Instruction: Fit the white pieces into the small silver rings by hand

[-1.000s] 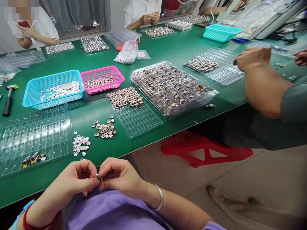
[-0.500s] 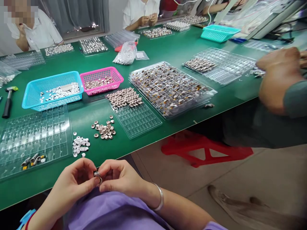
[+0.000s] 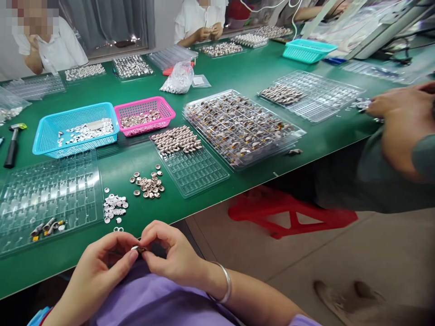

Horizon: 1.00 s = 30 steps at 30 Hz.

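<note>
Wears a light purple garment (image 3: 163,299), loosely creased across the front, with darker folds in shadow. Shows a matching purple sleeve (image 3: 302,321) on the right arm, at the bottom edge of view. Bears a smooth silver bangle (image 3: 227,286) on the right wrist; on the left, a bright blue band (image 3: 38,317) beside a thin sliver of red band (image 3: 45,316).

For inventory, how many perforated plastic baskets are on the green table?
3: blue rectangular basket at left, pink rectangular basket beside it, turquoise rectangular basket at back right; more may be hidden.
</note>
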Each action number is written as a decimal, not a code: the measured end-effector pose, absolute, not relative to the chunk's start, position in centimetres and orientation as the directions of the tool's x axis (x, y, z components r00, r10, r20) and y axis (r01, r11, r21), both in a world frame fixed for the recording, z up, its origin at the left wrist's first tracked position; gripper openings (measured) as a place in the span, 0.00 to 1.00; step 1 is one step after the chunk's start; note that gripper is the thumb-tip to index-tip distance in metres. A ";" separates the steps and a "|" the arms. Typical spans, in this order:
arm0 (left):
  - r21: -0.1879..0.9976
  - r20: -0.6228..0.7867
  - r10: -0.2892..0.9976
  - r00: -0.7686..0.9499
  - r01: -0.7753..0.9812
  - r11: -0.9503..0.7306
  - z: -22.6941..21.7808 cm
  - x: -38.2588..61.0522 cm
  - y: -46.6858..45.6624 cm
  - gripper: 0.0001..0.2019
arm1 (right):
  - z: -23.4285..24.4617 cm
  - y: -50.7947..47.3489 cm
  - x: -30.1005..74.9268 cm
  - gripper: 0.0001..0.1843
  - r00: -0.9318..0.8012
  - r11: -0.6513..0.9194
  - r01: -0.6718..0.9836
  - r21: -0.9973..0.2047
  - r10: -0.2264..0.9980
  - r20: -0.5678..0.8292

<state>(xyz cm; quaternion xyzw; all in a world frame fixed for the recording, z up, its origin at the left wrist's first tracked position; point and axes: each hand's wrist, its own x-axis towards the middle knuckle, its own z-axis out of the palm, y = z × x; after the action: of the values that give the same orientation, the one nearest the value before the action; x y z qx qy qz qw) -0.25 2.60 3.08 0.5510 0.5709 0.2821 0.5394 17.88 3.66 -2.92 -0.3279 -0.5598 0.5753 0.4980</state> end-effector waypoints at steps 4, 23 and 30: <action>0.911 -0.370 0.914 0.166 0.260 0.321 2.5 -0.2 2.1 0.11 | -3.0 3.6 17.9 0.07 -0.220 0.198 -0.173 -0.965 0.947 0.234; 0.872 -0.489 0.864 0.119 0.039 0.488 2.0 0.5 1.3 0.14 | -2.7 3.1 18.2 0.11 -0.216 0.571 0.071 -0.818 0.809 0.546; 0.872 -0.482 0.874 0.060 -0.067 0.485 0.7 0.4 0.9 0.13 | -2.2 3.0 18.2 0.11 -0.216 0.562 0.051 -0.826 0.813 0.540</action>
<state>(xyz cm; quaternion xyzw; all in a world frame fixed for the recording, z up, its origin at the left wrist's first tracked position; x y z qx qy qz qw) 0.41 0.94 0.70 0.3489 0.5781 0.3683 0.6391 18.25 2.97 -2.24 -0.3103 -0.6965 0.3505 0.5439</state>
